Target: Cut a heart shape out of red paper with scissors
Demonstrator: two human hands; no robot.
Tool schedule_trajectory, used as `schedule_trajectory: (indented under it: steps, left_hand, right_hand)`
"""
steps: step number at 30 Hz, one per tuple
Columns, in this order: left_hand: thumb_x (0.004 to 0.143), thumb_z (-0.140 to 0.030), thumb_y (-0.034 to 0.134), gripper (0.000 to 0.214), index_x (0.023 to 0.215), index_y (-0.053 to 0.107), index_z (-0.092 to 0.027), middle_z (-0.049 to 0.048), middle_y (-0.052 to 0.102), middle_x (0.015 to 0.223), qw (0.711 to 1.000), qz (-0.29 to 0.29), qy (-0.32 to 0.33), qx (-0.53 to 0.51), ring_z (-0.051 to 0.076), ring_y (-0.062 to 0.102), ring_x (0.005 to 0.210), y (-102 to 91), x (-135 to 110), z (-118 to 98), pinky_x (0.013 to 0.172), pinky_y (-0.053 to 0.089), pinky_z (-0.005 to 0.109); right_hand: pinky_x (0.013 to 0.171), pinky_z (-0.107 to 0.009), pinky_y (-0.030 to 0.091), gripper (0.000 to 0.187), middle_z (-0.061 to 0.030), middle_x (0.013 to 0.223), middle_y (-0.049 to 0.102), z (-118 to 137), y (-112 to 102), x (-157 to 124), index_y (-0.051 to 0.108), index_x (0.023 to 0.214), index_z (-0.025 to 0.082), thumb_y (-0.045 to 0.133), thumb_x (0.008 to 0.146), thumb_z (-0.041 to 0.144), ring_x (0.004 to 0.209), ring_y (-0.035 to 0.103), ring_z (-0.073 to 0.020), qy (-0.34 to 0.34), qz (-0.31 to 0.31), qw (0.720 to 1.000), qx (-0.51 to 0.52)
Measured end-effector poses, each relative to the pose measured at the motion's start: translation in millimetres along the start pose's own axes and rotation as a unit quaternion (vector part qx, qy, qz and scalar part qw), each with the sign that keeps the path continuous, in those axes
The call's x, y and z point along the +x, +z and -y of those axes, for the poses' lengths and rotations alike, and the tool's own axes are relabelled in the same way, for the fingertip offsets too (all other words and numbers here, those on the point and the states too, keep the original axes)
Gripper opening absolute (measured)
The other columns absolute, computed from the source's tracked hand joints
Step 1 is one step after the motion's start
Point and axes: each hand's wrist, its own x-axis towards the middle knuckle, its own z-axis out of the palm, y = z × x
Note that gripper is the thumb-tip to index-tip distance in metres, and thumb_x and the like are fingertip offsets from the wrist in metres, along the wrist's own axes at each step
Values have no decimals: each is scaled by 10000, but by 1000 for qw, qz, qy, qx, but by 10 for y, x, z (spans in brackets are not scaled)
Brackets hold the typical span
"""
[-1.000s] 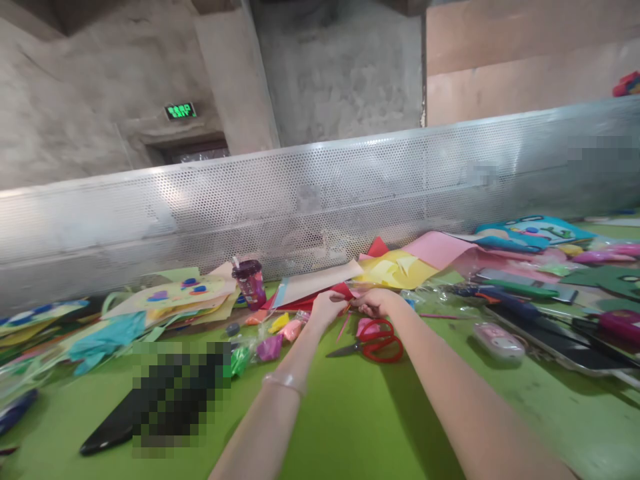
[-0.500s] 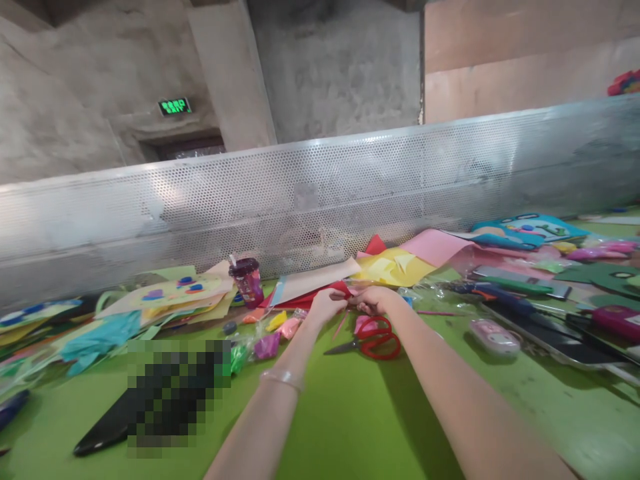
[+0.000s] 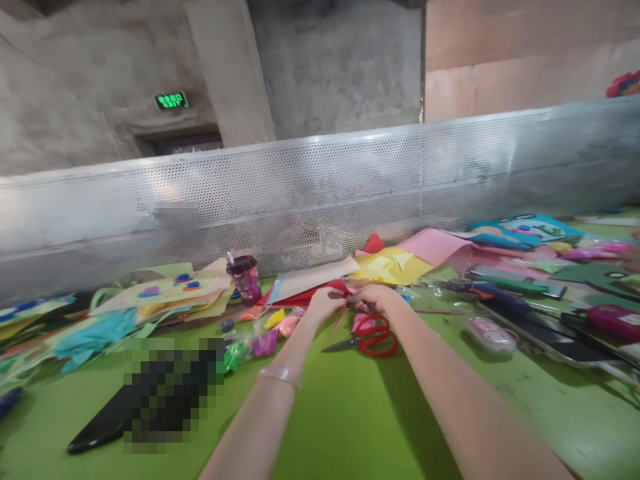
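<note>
My left hand [image 3: 326, 301] and my right hand [image 3: 374, 299] meet fingertip to fingertip above the far part of the green table. Both are closed in a pinch; what lies between the fingers is too small and too hidden to name. Red paper [image 3: 295, 297] lies just behind my left hand. Below the hands, scissors [image 3: 354, 343] with red handles rest on the table, blades pointing left and untouched. A pink packet [image 3: 364, 323] lies partly behind the handles, and a thin pink strip [image 3: 338, 321] shows under my fingers.
A lidded purple cup [image 3: 245, 283] stands left of the hands, with small coloured clay packets [image 3: 265, 343] before it. Yellow paper [image 3: 393, 265] and pink paper [image 3: 440, 247] lie behind. A pink case [image 3: 491, 337] is at right, a dark pixelated object [image 3: 170, 393] at left. Perforated metal panel [image 3: 280, 193] runs behind.
The camera view has shifted very slightly. Both hands stay pinched together at almost the same spot, with only small finger movement; the scissors lie still.
</note>
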Motion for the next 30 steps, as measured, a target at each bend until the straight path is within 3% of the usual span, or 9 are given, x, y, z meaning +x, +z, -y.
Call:
schedule_trajectory:
  steps: [12,20,27,30]
  left_hand:
    - [867,-271,562,199,997,585,-122,61,610,998,1000,-9,20,14,179,601,882,68,70,121,771,509,375]
    - [857,-269,578,176,949,607,-121,47,642,927,997,-34,31,61,170,619,853,98,85,136,795,501,382]
    - [678,-235,671,171,843,672,-189,63,709,890,987,-86,34,129,211,644,862,120,32,27,776,463,272]
    - [666,-281,649,188,837,681,-210,66,713,905,981,-109,35,158,252,639,886,161,-36,-50,763,449,288]
  right_hand:
    - [582,-249,513,214,-31,930,597,-32,-6,46,558,1043,131,533,884,272,706,586,-105,-3,-2,1000,0]
    - [675,-312,525,257,-55,1024,589,-56,5,60,547,1092,140,534,882,287,815,596,-143,-6,-1,1000,-2]
    - [596,-258,517,222,-35,943,597,-63,0,58,556,1050,132,533,884,277,722,589,-111,-5,-4,1000,-6]
    - [643,-289,524,241,-47,990,594,-64,1,60,552,1073,136,534,883,283,776,595,-129,-3,-8,1000,-10]
